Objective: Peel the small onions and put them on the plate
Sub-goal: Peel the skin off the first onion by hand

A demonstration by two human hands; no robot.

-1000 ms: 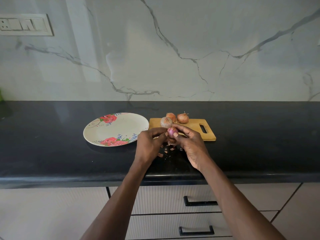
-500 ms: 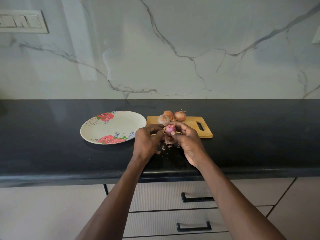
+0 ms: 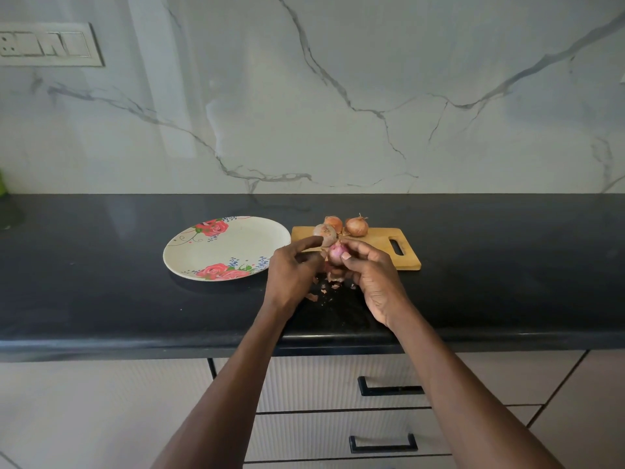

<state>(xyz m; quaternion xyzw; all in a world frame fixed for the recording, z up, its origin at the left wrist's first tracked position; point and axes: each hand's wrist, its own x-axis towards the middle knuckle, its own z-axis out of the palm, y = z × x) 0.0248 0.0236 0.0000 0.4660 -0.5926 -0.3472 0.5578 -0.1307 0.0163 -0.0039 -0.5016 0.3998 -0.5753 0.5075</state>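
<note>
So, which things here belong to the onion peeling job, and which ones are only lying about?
Belong to the job:
- pink onion, held by right hand, left hand picking at it
- three unpeeled onions on cutting board
- flowered plate, no onions on it
- peel scraps on counter

Only lying about:
- wall switch panel
- drawers

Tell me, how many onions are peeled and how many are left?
None finished yet: the flowered plate holds no onions. The right hand holds a pinkish, partly peeled onion while the left hand works at its skin; peel scraps lie on the counter. Three unpeeled onions wait on the cutting board.
</note>
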